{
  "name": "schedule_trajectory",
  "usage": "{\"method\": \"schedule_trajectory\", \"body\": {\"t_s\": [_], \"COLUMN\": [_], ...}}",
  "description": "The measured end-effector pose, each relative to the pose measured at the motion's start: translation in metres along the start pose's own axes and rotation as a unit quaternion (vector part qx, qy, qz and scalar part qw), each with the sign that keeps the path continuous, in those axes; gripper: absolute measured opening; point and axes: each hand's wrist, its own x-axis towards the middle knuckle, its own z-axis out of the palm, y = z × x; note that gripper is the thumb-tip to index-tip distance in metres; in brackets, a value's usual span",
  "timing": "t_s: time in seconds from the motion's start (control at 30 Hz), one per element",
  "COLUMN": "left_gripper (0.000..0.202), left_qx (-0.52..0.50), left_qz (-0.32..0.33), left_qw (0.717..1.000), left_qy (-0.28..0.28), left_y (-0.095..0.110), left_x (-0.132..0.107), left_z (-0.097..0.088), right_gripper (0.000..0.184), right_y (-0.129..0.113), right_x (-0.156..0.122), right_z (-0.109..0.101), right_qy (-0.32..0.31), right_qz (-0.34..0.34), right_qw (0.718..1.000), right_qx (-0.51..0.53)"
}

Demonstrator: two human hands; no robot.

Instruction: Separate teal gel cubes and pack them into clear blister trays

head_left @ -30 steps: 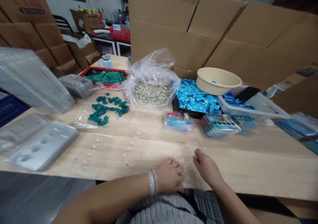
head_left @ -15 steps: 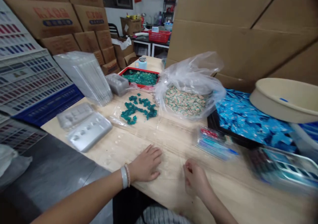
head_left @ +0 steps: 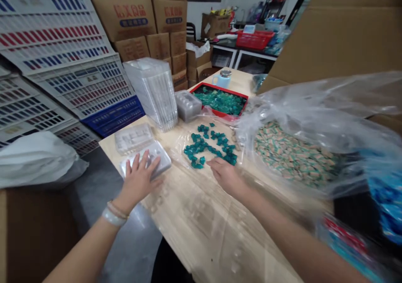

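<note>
My left hand [head_left: 140, 180], fingers spread, is over the near end of a clear plastic blister tray [head_left: 161, 159] at the table's left edge. Behind that tray lies another clear tray [head_left: 133, 137]. My right hand [head_left: 226, 176] is at the near edge of a scattered group of dark teal, glossy pieces [head_left: 197, 147]. Its fingers are drawn together and point left; whether anything is between the fingertips is hidden. Under the teal pieces lies a clear plastic sheet [head_left: 179, 151].
Behind stand a tall stack of clear trays [head_left: 153, 94] and a red-rimmed tray [head_left: 200, 86] of green pieces. A blue mug [head_left: 223, 80] is farther back. To the right, a plastic bag [head_left: 282, 103] holds many small wrapped packets. Crates [head_left: 88, 82] and cartons [head_left: 132, 19] line the left.
The view has swung left. My left hand moved from the bare tabletop to the clear tray. My right hand went from the table's front edge forward to the teal pieces.
</note>
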Motion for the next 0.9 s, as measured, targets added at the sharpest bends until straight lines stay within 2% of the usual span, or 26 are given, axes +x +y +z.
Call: {"method": "schedule_trajectory", "body": {"t_s": [0.07,0.13,0.23,0.47,0.57,0.67,0.7,0.73,0.77,0.83,0.87,0.9], "left_gripper": [0.056,0.054,0.054,0.054,0.055,0.046,0.039,0.032,0.028,0.024,0.023,0.022], "left_qx": [0.028,0.036,0.029,-0.009,-0.055,-0.206,-0.286,-0.374,-0.459,-0.598,-0.655,-0.702], "left_qz": [0.002,0.008,0.027,0.049,0.036,0.032,0.035,0.042,0.043,-0.035,-0.079,-0.124], "left_qw": [1.000,0.999,0.999,0.999,0.997,0.976,0.956,0.926,0.885,0.785,0.726,0.664], "left_qy": [-0.010,-0.003,-0.001,-0.003,0.032,0.063,0.049,0.005,-0.062,-0.155,-0.195,-0.225], "left_y": [-0.016,-0.025,-0.035,-0.068,-0.058,-0.013,0.009,0.031,0.054,0.094,0.110,0.122], "left_x": [-0.002,0.000,0.010,0.045,0.049,0.035,0.027,0.020,0.014,0.007,0.007,0.008], "left_z": [0.006,0.012,0.017,0.022,0.013,0.000,-0.003,-0.004,-0.004,0.000,0.002,0.005], "right_gripper": [0.030,0.026,0.023,0.023,0.022,0.019,0.017,0.015,0.014,0.014,0.014,0.013], "right_y": [0.004,0.010,0.020,0.033,0.034,0.030,0.026,0.022,0.017,0.007,0.002,-0.003], "right_x": [0.035,0.053,0.058,0.058,0.050,0.028,0.019,0.010,0.001,-0.015,-0.022,-0.027], "right_z": [0.018,0.030,0.036,0.031,0.027,0.025,0.025,0.026,0.027,0.028,0.027,0.026], "right_qy": [-0.052,-0.095,-0.123,-0.125,-0.100,-0.015,0.013,0.036,0.053,0.081,0.097,0.111], "right_qz": [-0.023,-0.030,-0.022,0.001,0.027,0.080,0.105,0.130,0.153,0.179,0.178,0.165], "right_qw": [0.997,0.992,0.989,0.992,0.994,0.989,0.978,0.960,0.939,0.905,0.903,0.912], "right_qx": [-0.043,-0.078,-0.079,-0.008,0.025,0.126,0.182,0.244,0.303,0.377,0.379,0.359]}}
